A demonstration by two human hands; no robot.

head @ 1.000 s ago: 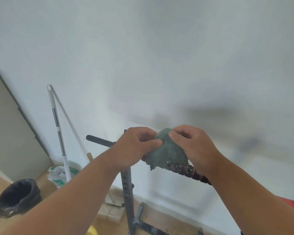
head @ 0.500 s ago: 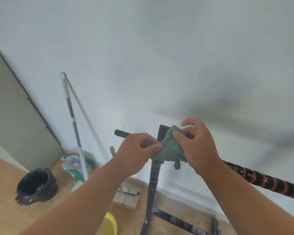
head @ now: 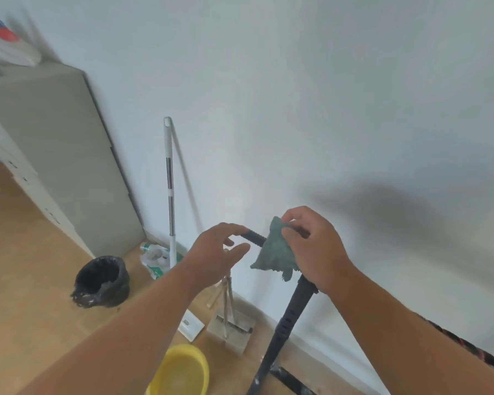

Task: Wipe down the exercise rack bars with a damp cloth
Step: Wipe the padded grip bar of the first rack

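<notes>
item: green cloth (head: 274, 252), bunched, hanging over the black bar (head: 255, 237) near the top of the rack's upright post (head: 290, 312). it is covering the bar close to its free end, probably so the last stretch can be rubbed.

item: right hand (head: 314, 249), gripping the cloth, thumb and fingers curling round its upper edge and pressing it against the bar; this grip is likely serving to wrap the fabric around the bar.

item: left hand (head: 217, 249), holding nothing, fingers spreading loosely just beside the bar's tip. whether a fingertip is touching the tip cannot be told. it is probably moving to steady the bar's end or to catch the loose side of the cloth.

item: red-and-black wrapped bar (head: 468, 347), running off to the lower right behind the right forearm, well apart from the cloth.

item: yellow basin (head: 180, 372), sitting on the floor below the hands, presumably for wetting the cloth.

item: mop (head: 169, 195) and dustpan (head: 230, 329), leaning by the wall; black bin (head: 102, 280) standing near the grey cabinet (head: 54, 155).
</notes>
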